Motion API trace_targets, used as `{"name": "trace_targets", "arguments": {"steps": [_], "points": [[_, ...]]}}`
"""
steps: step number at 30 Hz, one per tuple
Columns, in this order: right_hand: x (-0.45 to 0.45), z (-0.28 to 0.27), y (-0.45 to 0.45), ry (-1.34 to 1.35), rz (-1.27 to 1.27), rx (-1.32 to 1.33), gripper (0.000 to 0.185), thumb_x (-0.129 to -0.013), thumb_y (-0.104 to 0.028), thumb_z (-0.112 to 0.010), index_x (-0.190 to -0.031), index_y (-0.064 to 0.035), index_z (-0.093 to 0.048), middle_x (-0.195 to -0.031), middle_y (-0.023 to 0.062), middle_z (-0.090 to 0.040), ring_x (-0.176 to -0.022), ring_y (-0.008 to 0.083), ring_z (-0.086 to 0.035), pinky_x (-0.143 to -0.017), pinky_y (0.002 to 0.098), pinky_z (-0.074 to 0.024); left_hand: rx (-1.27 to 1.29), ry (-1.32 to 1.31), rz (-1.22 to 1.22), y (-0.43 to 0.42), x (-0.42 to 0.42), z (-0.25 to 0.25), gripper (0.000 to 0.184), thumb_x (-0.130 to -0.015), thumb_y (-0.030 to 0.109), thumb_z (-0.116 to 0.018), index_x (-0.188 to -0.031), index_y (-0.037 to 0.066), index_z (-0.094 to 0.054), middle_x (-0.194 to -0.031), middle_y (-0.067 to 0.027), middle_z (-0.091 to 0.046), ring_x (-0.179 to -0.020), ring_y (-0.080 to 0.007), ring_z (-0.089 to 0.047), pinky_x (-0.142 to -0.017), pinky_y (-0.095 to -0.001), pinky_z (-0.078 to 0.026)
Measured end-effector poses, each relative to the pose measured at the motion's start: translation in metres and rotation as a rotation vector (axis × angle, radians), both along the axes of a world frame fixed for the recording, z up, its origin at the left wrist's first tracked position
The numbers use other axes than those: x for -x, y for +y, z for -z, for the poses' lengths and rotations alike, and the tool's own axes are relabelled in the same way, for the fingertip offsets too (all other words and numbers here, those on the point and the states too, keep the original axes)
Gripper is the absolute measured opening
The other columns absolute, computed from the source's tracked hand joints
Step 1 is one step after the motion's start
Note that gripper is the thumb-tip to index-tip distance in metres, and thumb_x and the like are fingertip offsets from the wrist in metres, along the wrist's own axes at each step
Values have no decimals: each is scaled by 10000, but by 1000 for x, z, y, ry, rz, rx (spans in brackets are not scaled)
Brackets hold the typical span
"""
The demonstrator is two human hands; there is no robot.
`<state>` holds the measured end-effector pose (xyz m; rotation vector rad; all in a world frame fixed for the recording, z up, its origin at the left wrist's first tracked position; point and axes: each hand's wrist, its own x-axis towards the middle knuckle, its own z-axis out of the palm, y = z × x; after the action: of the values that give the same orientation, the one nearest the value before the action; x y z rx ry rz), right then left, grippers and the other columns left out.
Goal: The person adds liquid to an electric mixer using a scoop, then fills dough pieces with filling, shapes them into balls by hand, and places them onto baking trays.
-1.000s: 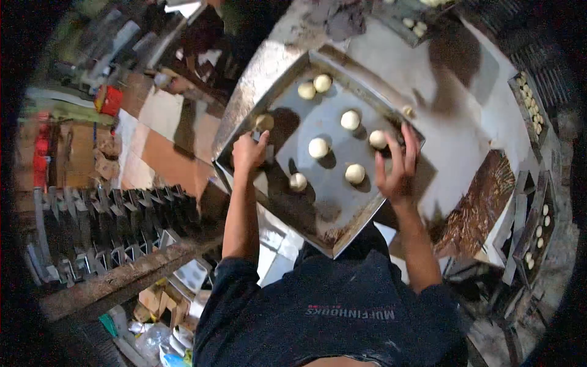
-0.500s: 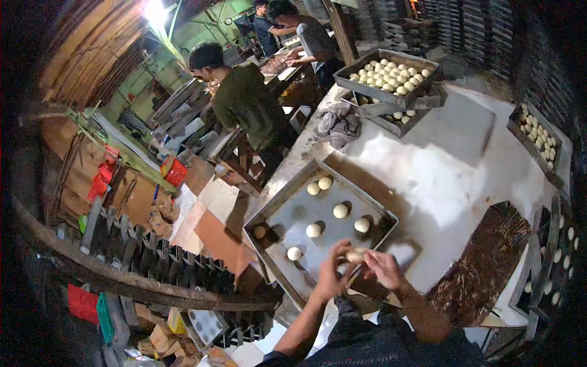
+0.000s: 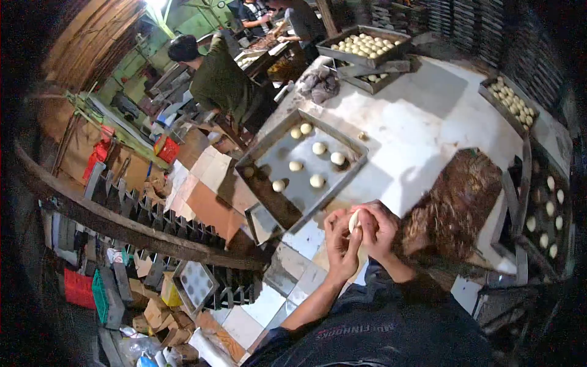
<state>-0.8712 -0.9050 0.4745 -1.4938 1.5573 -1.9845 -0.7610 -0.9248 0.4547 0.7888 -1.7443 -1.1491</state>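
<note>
A pale piece of dough (image 3: 353, 221) is pinched between my two hands, near my body and off the front right side of the metal tray. My left hand (image 3: 341, 244) grips it from the left, and my right hand (image 3: 377, 229) holds it from the right with curled fingers. The square metal tray (image 3: 333, 194) rests beyond my hands and holds several round dough balls (image 3: 318, 148), spaced apart. To the right of my hands lies a dark brown, shredded-looking mass (image 3: 455, 205) on the table.
Dough-filled trays (image 3: 367, 60) are stacked at the table's far end, beside a grey cloth (image 3: 319, 84). Another full tray (image 3: 510, 104) stands at the far right, one more (image 3: 547, 214) nearer. A person in dark green (image 3: 223, 82) and other people work beyond. A wooden beam (image 3: 147, 232) runs left.
Both hands left the tray and came together around a dough piece, then moved right of the tray. The view has shifted; a dough ball now lies at the tray's near part.
</note>
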Motion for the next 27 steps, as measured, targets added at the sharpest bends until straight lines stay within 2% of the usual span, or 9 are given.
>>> {"name": "trace_targets", "arguments": {"steps": [3,7,11,13,14,17,21,24,27], "points": [[-33,26,21,-62,-55,81,156,-834,-160,-624,-891,-15,-621,-811,87,-652,-736,202,-641,-690,283,-492,52,217,63,44,-18,-2,912,-830,595,-565,-1359,-51,-198,-1376,-248,-305,-1249,-313,-382,-1056,-424,-284],[-74,31,71,-50,-114,180,304,-895,-283,-568,-811,2,-635,-773,101,-647,-735,192,-630,-692,321,-491,-226,281,15,86,-49,16,1258,-648,782,-596,-1471,52,14,-1444,-196,-271,-1269,-298,-369,-1076,-419,-260],[-75,55,83,98,-130,-31,200,-909,-189,-538,-804,-25,-585,-624,79,-547,-633,147,-581,-636,251,-450,-261,151,0,115,-62,2,643,-908,428,-489,-1326,-47,-372,-1255,-172,-495,-1139,-220,-489,-977,-351,-372],[-60,48,84,231,-155,-151,298,-948,-310,-445,-943,-48,-586,-775,131,-531,-740,208,-565,-723,310,-454,-297,28,-103,127,-71,-23,404,-973,272,-500,-1160,-80,-561,-1047,-95,-633,-953,-137,-584,-843,-283,-456],[-52,49,81,449,-67,-81,344,-955,-350,-408,-995,-55,-580,-854,155,-525,-798,236,-562,-759,341,-453,-363,52,-85,125,-79,-15,392,-966,277,-510,-1142,-68,-570,-1037,-102,-634,-923,-134,-594,-802,-275,-472],[-40,7,95,90,-208,-79,339,-887,-327,-521,-985,-14,-608,-940,167,-484,-930,315,-552,-815,397,-443,-822,578,134,117,-81,-11,390,-977,250,-475,-1216,-55,-509,-1156,-117,-585,-1043,-205,-575,-908,-325,-442],[-3,13,86,188,-145,-181,361,-933,-343,-461,-995,-15,-598,-998,134,-486,-891,233,-564,-788,334,-449,-863,592,107,122,-17,15,442,-966,309,-484,-1235,-41,-478,-1223,-127,-543,-1116,-217,-530,-950,-342,-418],[54,3,57,195,-419,-380,359,-922,-353,-504,-972,-14,-612,-1003,137,-485,-869,215,-573,-771,331,-461,-1070,832,126,93,16,15,393,-961,365,-472,-1217,70,-517,-1077,-102,-614,-877,-152,-622,-630,-252,-535],[170,31,-19,432,-191,-368,152,-796,-150,-591,-904,-65,-655,-881,143,-626,-849,247,-614,-762,383,-490,-852,782,241,62,25,19,534,-938,375,-495,-1300,-11,-427,-1233,-163,-530,-1111,-271,-535,-963,-381,-440]]}}
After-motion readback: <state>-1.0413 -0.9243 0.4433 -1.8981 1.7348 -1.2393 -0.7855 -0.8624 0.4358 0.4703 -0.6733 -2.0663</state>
